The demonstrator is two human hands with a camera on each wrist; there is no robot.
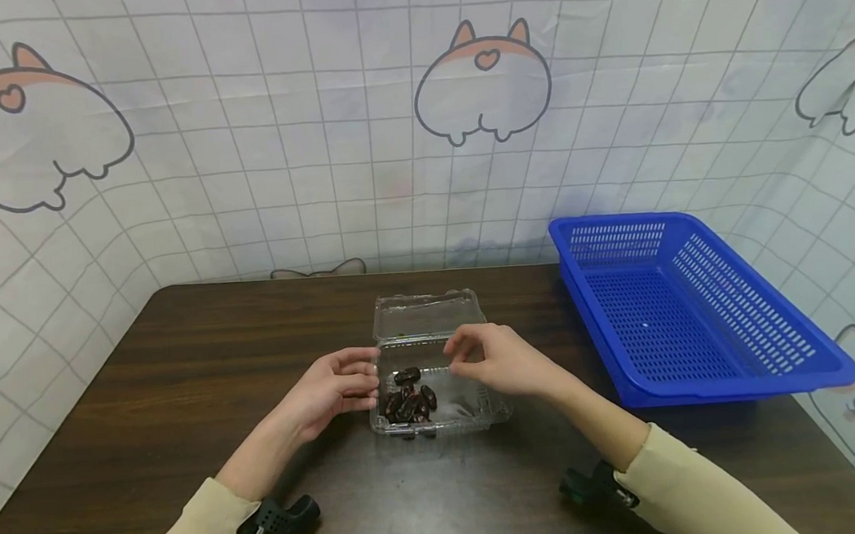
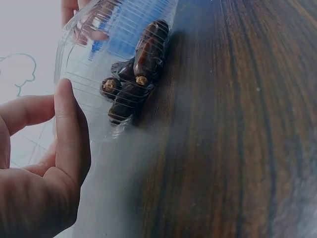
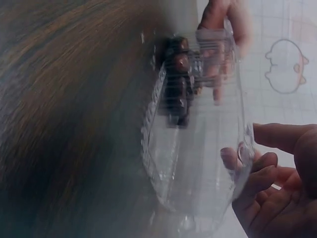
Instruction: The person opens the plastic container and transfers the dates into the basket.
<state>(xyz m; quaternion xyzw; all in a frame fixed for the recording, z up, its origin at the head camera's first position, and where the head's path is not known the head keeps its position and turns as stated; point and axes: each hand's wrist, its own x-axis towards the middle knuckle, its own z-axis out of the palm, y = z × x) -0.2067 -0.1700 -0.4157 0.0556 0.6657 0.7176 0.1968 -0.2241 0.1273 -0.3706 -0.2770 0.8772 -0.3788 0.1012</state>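
Note:
A clear plastic clamshell box (image 1: 460, 416) lies on the dark wooden table with its lid (image 1: 426, 318) tipped back. Several dark brown dates (image 1: 409, 404) are heaped in its left half, seen through the ribbed wall as dates (image 2: 148, 57) in the left wrist view. My left hand (image 1: 334, 387) is at the left side of the box, its fairly straight fingers touching the wall. Over the box's right half hovers my right hand (image 1: 505, 362), fingers loosely bent with nothing between them. In the right wrist view, that hand's fingertips (image 3: 229, 157) show near the rim.
At the right of the table stands a blue plastic basket (image 1: 592, 322) with slotted walls. A white gridded cloth (image 1: 303, 160) with cartoon animals hangs behind and beside the table (image 1: 205, 354).

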